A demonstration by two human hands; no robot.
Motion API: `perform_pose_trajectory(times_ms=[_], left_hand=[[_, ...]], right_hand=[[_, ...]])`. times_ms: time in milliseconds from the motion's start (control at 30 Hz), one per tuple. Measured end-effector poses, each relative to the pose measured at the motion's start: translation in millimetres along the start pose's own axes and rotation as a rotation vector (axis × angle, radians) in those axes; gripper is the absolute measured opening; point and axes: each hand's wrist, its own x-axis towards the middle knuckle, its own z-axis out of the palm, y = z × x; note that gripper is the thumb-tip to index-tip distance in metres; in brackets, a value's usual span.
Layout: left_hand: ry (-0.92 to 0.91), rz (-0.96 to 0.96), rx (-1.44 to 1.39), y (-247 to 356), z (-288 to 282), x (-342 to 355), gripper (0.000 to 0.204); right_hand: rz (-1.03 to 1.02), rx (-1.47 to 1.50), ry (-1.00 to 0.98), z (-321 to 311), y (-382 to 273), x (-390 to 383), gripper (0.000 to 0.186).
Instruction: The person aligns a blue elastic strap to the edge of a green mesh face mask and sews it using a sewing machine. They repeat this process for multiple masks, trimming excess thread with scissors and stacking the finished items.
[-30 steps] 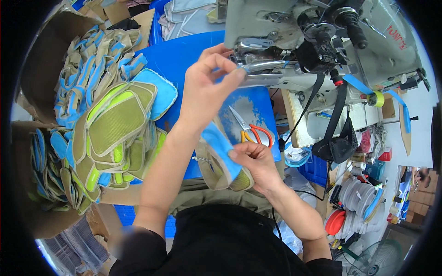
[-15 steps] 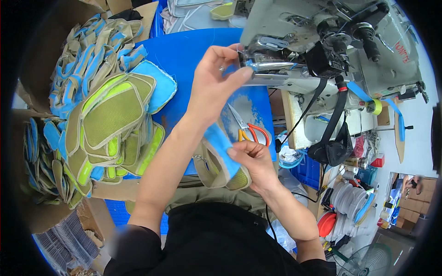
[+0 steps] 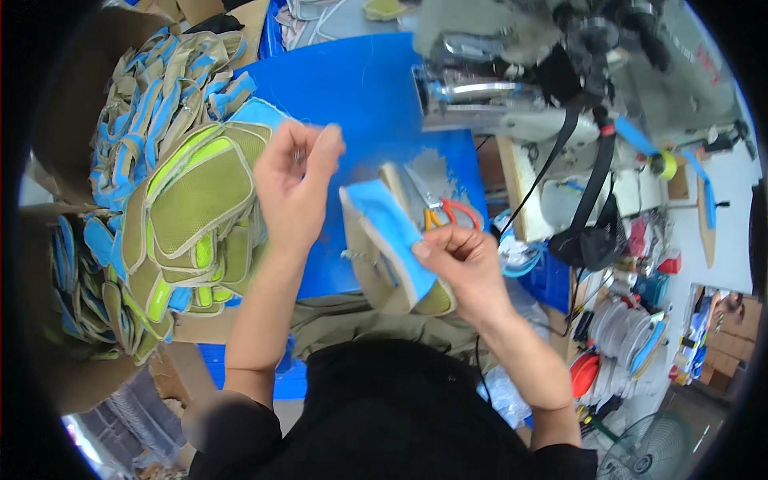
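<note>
Looking down through the head camera, we see our right hand [image 3: 464, 264] pinching a blue-and-tan fabric piece [image 3: 390, 250] by its right edge, thumb on top and fingers curled beneath. That piece hangs tilted above the blue worktop [image 3: 364, 104], to the left of the right hand, its blue face up and its tan underside showing along the lower edge.

Our left hand [image 3: 298, 188] is raised just left of the piece and apart from it, fingers drawn together with the tips of thumb and forefinger meeting; whether anything thin lies between them we cannot tell.

Behind the piece, orange-handled scissors [image 3: 442, 211] lie on the worktop, partly hidden by it. A sewing machine [image 3: 512, 88] stands at the far right edge of the worktop, well beyond both hands. To the left of the left hand lies a stack of green mesh panels [image 3: 192, 200] with tan borders, and further left a heap of blue-and-tan cut pieces [image 3: 152, 104] fills a cardboard box [image 3: 64, 96].
</note>
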Motion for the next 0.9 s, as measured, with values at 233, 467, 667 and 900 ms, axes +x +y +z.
perform_pose_trajectory(times_ms=[233, 467, 667, 900], left_hand=[[-0.562, -0.161, 0.157, 6, -31, -6, 0.031], [-1.152, -0.353, -0.037, -3, -18, 44, 0.045], [-1.196, -0.430, 0.206, 31, -22, 45, 0.021], [-1.017, -0.012, 0.391, 71, -24, 50, 0.017]], right_hand=[[-0.098, -0.281, -0.108, 19, -22, -8, 0.010], [-0.123, -0.316, -0.128, 16, -37, -18, 0.009], [-0.089, -0.307, -0.106, 8, -43, -22, 0.010], [-0.102, -0.292, -0.141, 13, -46, -27, 0.008]])
